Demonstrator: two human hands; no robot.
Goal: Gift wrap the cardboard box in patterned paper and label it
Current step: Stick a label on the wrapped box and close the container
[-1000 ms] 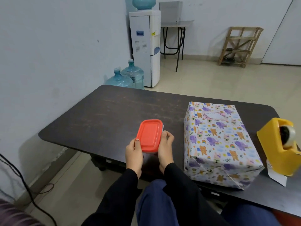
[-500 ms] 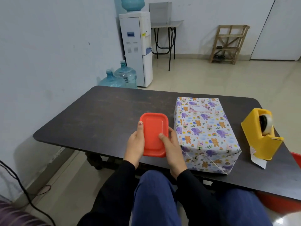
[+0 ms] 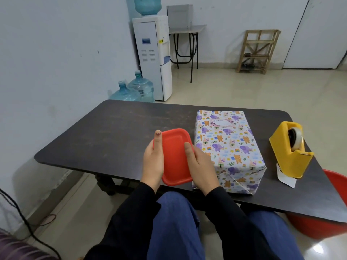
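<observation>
The box wrapped in animal-patterned paper (image 3: 229,147) lies on the dark table (image 3: 105,136), with a small white-and-pink label (image 3: 222,122) stuck on its top near the far end. In front of me, over the table's near edge, both hands hold a small container with a red lid (image 3: 175,156). My left hand (image 3: 153,162) grips its left side, thumb along the lid's edge. My right hand (image 3: 201,167) grips the right side, thumb on the lid. The container's lower part is hidden behind the lid and my hands.
A yellow tape dispenser (image 3: 290,149) stands at the table's right end, with a white paper slip (image 3: 286,178) under its near side. A red tub (image 3: 323,220) sits on the floor at the right. A water dispenser (image 3: 153,57) and bottles (image 3: 139,89) stand by the far wall.
My hands have lifted and tilted the red-lidded container toward me, close to the wrapped box's left side. My head has turned a little to the right.
</observation>
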